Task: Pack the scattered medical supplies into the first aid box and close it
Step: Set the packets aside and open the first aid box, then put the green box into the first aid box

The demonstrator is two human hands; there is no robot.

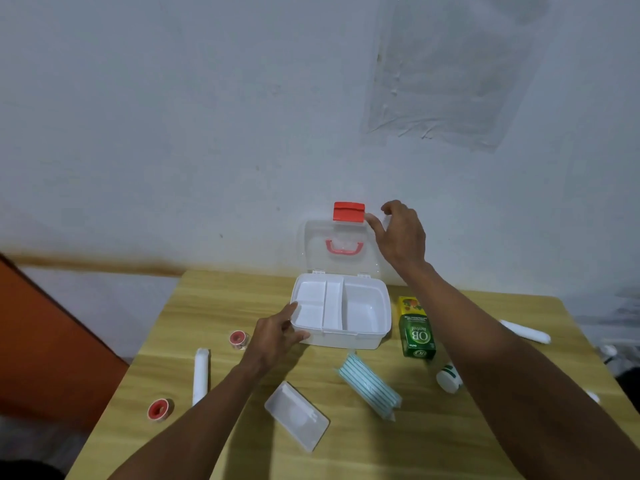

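**Box held open, nothing packed yet**

Both hands steady the first aid box: the left hand grips its front-left corner, the right hand pinches the upright clear lid beside the red latch. Its smooth white compartments are empty. Packing looks about to begin; next, one hand must let go and reach for supplies such as the green carton, tape rolls, gauze roll or striped packet on the wooden table.

Two bare forearms, no sleeves, left grip and right grip ungloved, no rings
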